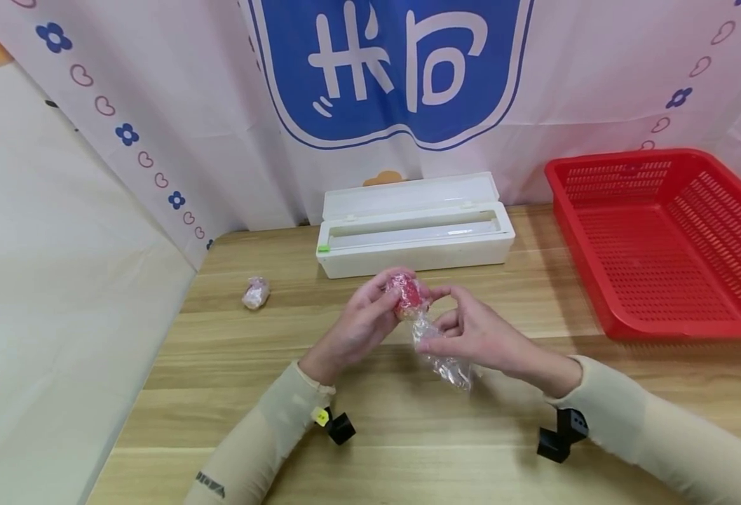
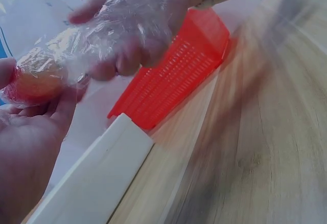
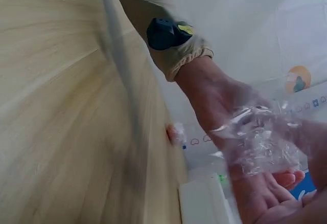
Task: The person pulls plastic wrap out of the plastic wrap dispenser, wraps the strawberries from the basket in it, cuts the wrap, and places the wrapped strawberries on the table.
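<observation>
My left hand (image 1: 359,324) grips a small round red-and-orange thing (image 1: 406,290) wrapped in clear cling film, above the middle of the table. In the left wrist view this wrapped thing (image 2: 40,81) sits between the thumb and fingers, glossy under creased film. From it a loose tail of cling film (image 1: 453,370) hangs down to the right. My right hand (image 1: 480,335) pinches that tail between thumb and curled fingers, its index finger reaching up to the wrapped thing. Crumpled film (image 3: 260,144) covers part of the hands in the right wrist view.
Behind the hands stands a white cling film dispenser (image 1: 414,258) with its lid raised. A red plastic basket (image 1: 587,273) is at the right. Another small film-wrapped bundle (image 1: 256,293) lies on the wooden table (image 1: 219,393) at the left. A printed cloth hangs behind.
</observation>
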Available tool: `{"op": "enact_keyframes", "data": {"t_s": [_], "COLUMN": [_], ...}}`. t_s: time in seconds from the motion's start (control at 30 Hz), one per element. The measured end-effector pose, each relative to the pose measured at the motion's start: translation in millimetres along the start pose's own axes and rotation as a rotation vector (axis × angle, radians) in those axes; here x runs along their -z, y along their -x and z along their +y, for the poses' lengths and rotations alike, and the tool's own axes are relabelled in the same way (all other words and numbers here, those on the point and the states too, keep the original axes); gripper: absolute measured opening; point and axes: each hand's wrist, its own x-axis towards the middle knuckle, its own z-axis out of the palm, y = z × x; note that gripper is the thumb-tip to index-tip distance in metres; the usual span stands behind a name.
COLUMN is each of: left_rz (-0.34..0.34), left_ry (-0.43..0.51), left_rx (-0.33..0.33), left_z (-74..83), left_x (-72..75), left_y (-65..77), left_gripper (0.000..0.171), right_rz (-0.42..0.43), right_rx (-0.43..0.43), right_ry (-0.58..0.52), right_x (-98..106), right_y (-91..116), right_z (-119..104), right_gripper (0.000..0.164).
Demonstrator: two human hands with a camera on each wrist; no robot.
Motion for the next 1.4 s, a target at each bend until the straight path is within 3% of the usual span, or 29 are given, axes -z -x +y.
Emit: {"op": "enact_keyframes", "data": {"t_s": [0.13,0.23,0.33,0.5,0.6,0.7,0.9,1.03,1.13,1.23,1.4], "left_rz": [0.0,-0.027,-0.063,-0.06,-0.038,-0.02,-0.01,-0.042,-0.084,-0.125,-0.161], "left_ry": [0.036,0.061,0.061,0.049,0.036,0.018,0.023,0.016,0.003,-0.015,-0.058], "left_rx": [0.054,0.093,0.109,0.119,0.121,0.125,0.103,0.077,0.067,0.068,0.078], "left_z": [1.8,3.0,4.3,6.7,8.0,8.5,7.4,6.4,5.4,4.6,4.6], "left_x": [-0.9,-0.8,-1.2,-1.1,-1.5,-1.7,-1.4,-0.8,-0.5,-0.4,-1.3], "left_y": [1.7,3.5,4.9,7.0,7.0,6.6,6.5,6.2,4.7,3.8,4.4], "left_gripper": [0.038,0.033,0.03,0.032,0.034,0.032,0.035,0.038,0.038,0.038,0.043], "right_rz": [-0.004,-0.088,-0.18,-0.294,-0.309,-0.242,-0.032,0.119,0.225,0.293,0.313], "right_rx": [0.107,0.209,0.228,0.195,0.249,0.322,0.524,0.666,0.742,0.77,0.676], "right_ry": [-0.046,-0.068,-0.088,-0.102,-0.036,0.065,0.331,0.486,0.539,0.548,0.471], "right_x": [5,11,16,23,21,15,4,2,1,1,5], "right_y": [4,6,7,8,6,4,1,-1,-1,-2,-2], "right_z": [-5,-6,-6,-3,-1,0,3,4,4,1,-5], "right_gripper": [0.063,0.044,0.028,0.035,0.04,0.041,0.03,0.02,0.014,0.01,0.012]}}
